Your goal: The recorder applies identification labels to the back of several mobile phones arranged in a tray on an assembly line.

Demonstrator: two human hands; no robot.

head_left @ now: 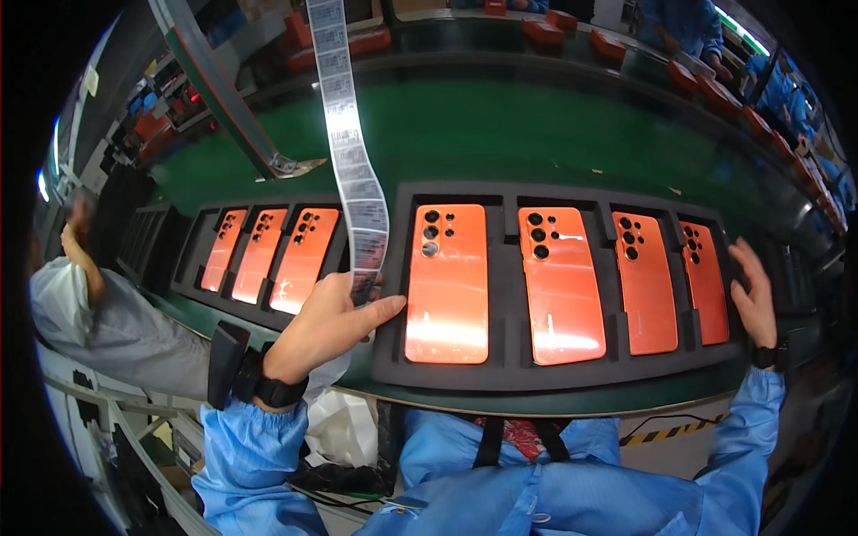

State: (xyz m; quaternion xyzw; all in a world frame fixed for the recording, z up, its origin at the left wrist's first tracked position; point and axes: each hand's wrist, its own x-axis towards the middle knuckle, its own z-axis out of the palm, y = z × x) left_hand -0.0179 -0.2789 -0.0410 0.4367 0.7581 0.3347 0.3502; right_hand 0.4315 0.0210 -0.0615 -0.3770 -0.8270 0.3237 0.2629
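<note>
At the far left, a co-worker's pale sleeve (63, 299) leads up to a blurred hand (80, 246). Next, a dark tray (185, 268) on the green tabletop (447, 156) holds three orange phones (257, 255), their backs and camera lenses facing up. A long printed label strip (356, 170) hangs down from the upper edge of the view into the person's left hand (326, 317), whose fingers curl narrowly around its lower part while the thumb points right, close to the nearer tray (554, 380). In that dark tray four more orange phones lie backs up in a row: the first (447, 308), second (563, 295), third (647, 295) and fourth (706, 295). Beyond its right end, the right hand (755, 290) is wide, fingers spread and holding nothing; whether it touches the tray, I cannot tell.
</note>
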